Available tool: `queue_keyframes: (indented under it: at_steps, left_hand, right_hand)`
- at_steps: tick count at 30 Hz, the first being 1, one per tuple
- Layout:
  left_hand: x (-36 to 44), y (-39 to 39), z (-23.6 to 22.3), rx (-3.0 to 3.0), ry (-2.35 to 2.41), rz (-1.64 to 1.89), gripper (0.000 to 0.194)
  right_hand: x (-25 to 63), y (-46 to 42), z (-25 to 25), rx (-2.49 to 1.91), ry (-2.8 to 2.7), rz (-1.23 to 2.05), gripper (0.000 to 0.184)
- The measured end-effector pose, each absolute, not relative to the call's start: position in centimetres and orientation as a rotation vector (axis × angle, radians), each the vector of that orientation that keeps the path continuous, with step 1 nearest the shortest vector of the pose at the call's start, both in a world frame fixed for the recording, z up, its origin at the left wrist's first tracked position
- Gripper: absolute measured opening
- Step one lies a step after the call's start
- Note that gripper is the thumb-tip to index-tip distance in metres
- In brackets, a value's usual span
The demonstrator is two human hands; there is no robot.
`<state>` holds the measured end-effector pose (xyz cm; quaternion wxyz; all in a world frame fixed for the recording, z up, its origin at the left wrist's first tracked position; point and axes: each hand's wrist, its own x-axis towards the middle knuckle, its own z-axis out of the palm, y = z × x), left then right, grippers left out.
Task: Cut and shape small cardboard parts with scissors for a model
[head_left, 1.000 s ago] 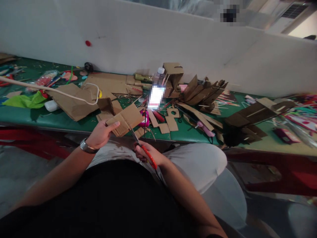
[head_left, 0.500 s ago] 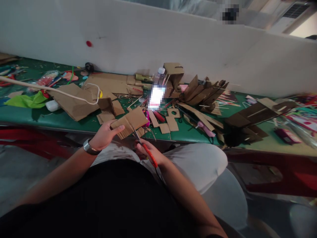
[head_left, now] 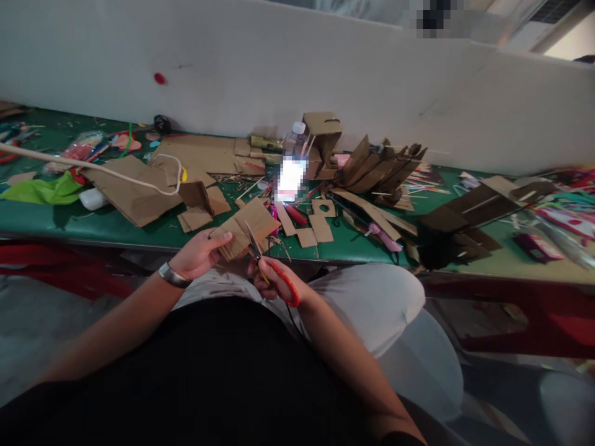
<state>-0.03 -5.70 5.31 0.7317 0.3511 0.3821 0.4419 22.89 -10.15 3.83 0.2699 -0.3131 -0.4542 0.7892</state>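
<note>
Over the table's front edge, my left hand (head_left: 201,253) pinches a piece of cardboard (head_left: 239,228) by its left side, thumb on top. My right hand (head_left: 274,277) is closed around the red handles of a pair of scissors (head_left: 288,285). One scissor blade lies over the upper face of the cardboard; the other is hidden beneath it. Just beyond the held piece are small cardboard cutouts (head_left: 320,228), one with a round hole, and a red tool-like object (head_left: 296,215) that I cannot identify.
A lit phone (head_left: 290,178) leans against a clear bottle (head_left: 295,145). Folded cardboard forms (head_left: 372,170) stand at the back. A pink glue gun (head_left: 383,236) lies at the front right. A white cable (head_left: 116,170) crosses above cardboard sheets on the left. A pale wall (head_left: 232,62) rises behind the green table (head_left: 134,231).
The scissors have opened wider, and one blade now shows across the cardboard's face. My right hand's grip has spread the handles. The whole view has shifted slightly.
</note>
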Motion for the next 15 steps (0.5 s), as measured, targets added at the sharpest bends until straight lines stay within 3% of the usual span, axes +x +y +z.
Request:
queue_keyframes:
  at_steps: [15]
  left_hand:
    - [-0.1,-6.0,5.8,1.289,1.18,1.07,0.043]
  right_hand:
    - [22.9,-9.9,2.8,-1.078,-1.4,1.832,0.065]
